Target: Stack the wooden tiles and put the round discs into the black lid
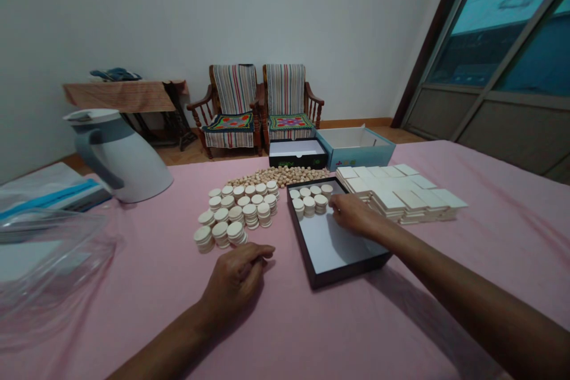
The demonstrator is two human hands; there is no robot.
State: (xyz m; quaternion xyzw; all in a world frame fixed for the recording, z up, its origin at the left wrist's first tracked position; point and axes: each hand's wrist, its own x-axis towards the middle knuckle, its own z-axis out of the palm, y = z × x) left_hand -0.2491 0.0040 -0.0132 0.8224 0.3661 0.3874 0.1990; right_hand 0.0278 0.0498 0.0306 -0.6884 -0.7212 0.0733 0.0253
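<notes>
My right hand [354,215] reaches into a shallow black box lid [310,255] with a white inside. Its fingers are closed at the end of the front row of round wooden discs [309,206], which stand in short stacks at the lid's far end. Whatever those fingers hold is hidden behind the hand. On the pink cloth, my left hand [238,276] rests with its fingers curled and pressed together, nothing visible in them. Just beyond it, several more stacks of pale discs [236,214] stand in rows, left of the lid.
Small wooden pieces [280,176] lie heaped behind the discs. Square wooden tiles [401,193] are stacked on the right. A black box [297,160] and a blue box [360,157] stand at the back. Leftward are a white jug [133,160] and a clear plastic container [53,261].
</notes>
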